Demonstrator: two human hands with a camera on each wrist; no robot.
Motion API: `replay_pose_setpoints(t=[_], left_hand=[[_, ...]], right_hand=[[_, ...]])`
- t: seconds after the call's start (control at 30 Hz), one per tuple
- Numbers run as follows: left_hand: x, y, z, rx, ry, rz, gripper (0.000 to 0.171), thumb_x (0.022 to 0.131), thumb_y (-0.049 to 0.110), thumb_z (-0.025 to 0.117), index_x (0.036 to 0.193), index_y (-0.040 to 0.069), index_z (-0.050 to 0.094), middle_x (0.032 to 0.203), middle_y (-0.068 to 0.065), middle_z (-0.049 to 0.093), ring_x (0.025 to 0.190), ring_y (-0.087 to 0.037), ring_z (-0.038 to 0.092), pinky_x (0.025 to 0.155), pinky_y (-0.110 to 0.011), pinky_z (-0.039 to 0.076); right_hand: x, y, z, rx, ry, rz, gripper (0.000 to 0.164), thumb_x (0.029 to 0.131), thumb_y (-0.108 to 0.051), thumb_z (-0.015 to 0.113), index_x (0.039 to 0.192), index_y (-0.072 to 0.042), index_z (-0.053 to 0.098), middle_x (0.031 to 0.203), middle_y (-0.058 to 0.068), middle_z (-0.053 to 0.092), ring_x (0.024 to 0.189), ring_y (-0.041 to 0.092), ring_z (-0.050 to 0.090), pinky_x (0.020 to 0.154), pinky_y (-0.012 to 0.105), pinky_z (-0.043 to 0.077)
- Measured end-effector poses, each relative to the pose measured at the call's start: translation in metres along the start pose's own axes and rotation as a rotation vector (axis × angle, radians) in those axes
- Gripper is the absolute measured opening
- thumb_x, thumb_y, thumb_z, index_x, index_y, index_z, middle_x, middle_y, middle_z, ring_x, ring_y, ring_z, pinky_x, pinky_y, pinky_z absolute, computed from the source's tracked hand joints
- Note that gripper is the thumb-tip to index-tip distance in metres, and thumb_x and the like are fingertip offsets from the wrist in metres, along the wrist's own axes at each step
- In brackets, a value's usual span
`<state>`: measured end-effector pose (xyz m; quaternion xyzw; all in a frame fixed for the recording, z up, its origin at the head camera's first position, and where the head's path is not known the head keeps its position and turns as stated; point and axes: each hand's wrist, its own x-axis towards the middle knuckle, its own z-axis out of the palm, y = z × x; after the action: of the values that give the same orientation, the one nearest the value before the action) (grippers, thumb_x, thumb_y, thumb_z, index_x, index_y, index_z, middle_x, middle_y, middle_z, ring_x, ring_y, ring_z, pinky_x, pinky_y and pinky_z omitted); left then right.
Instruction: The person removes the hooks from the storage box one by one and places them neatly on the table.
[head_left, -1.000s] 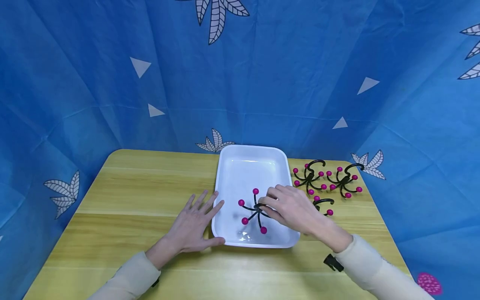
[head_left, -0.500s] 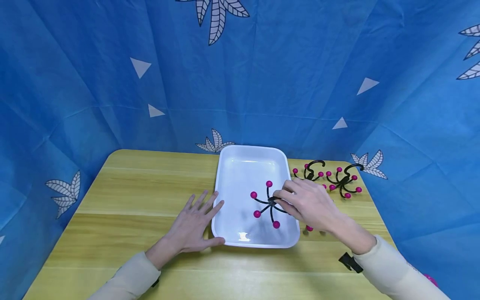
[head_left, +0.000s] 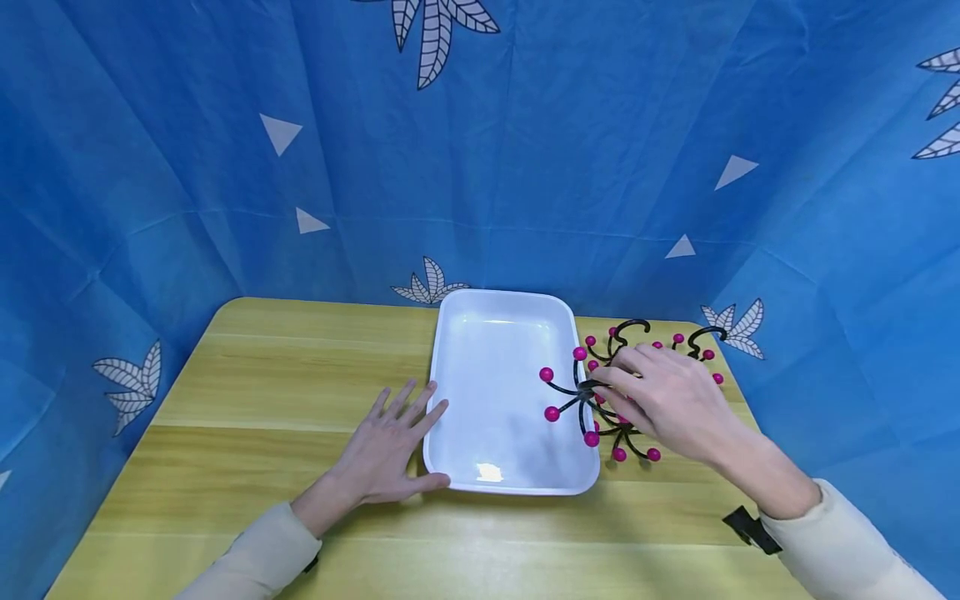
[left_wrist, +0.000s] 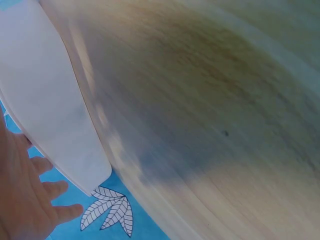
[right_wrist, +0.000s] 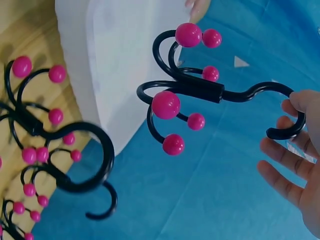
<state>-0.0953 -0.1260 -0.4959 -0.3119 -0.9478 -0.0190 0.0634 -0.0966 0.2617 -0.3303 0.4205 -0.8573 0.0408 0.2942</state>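
Observation:
My right hand [head_left: 667, 400] pinches a black multi-arm hanging hook [right_wrist: 202, 91] by its curved top, thumb and index finger meeting there in the right wrist view. Pink balls tip the hook's arms. It hangs above the right rim of a white rectangular tray [head_left: 498, 358], several arms spread over the tray's edge. The left hand [head_left: 386, 458] lies with straight, spread fingers against the tray's left side, thumb at the near left corner. In the left wrist view those fingers [left_wrist: 55, 190] show beside the tray wall [left_wrist: 55, 100].
Right of the tray, similar hooks lie on the wooden table [head_left: 300, 400]: one at the back [head_left: 637, 323], one far right [head_left: 708, 331], and one nearer [head_left: 624, 430], partly hidden by the right hand. A blue patterned cloth [head_left: 480, 167] hangs behind the table.
My right hand has carried the pinched hook rightward, from over the tray's middle to its right rim, now overlapping the hooks on the table. The left hand and tray have stayed still.

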Motion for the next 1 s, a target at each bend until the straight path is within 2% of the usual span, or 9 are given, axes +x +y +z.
replay_pose_setpoints(t=[0.23, 0.5, 0.73, 1.0], left_hand=[[-0.001, 0.000, 0.000, -0.018, 0.003, 0.003, 0.108, 0.087, 0.095, 0.036, 0.167, 0.023, 0.034, 0.176, -0.010, 0.028, 0.161, -0.042, 0.031, 0.126, -0.067, 0.034], [-0.002, 0.001, -0.002, -0.033, 0.013, 0.003, 0.107, 0.087, 0.095, 0.036, 0.167, 0.023, 0.033, 0.176, -0.009, 0.027, 0.161, -0.042, 0.031, 0.126, -0.067, 0.033], [-0.002, 0.000, -0.002, -0.040, 0.010, 0.000, 0.106, 0.088, 0.094, 0.038, 0.167, 0.023, 0.033, 0.177, -0.009, 0.027, 0.161, -0.042, 0.030, 0.126, -0.068, 0.034], [-0.001, 0.001, -0.003, -0.027, 0.004, 0.002, 0.106, 0.088, 0.093, 0.038, 0.167, 0.023, 0.032, 0.177, -0.009, 0.026, 0.161, -0.042, 0.031, 0.126, -0.068, 0.034]], right_hand=[[-0.007, 0.010, -0.014, -0.032, 0.037, -0.001, 0.051, 0.115, -0.044, 0.038, 0.099, -0.016, 0.079, 0.080, -0.001, 0.067, 0.064, 0.016, 0.057, 0.051, 0.032, 0.048], [-0.017, 0.021, -0.030, -0.064, 0.014, 0.047, 0.060, 0.114, -0.050, 0.035, 0.096, -0.015, 0.080, 0.078, 0.000, 0.067, 0.061, 0.015, 0.055, 0.048, 0.031, 0.048], [-0.024, 0.028, -0.040, -0.086, 0.009, 0.062, 0.062, 0.114, -0.052, 0.035, 0.095, -0.014, 0.081, 0.080, 0.002, 0.070, 0.064, 0.016, 0.060, 0.048, 0.033, 0.050], [-0.036, 0.039, -0.049, -0.113, -0.006, 0.081, 0.062, 0.114, -0.052, 0.033, 0.100, -0.013, 0.080, 0.081, 0.002, 0.068, 0.060, 0.016, 0.056, 0.046, 0.031, 0.044]])
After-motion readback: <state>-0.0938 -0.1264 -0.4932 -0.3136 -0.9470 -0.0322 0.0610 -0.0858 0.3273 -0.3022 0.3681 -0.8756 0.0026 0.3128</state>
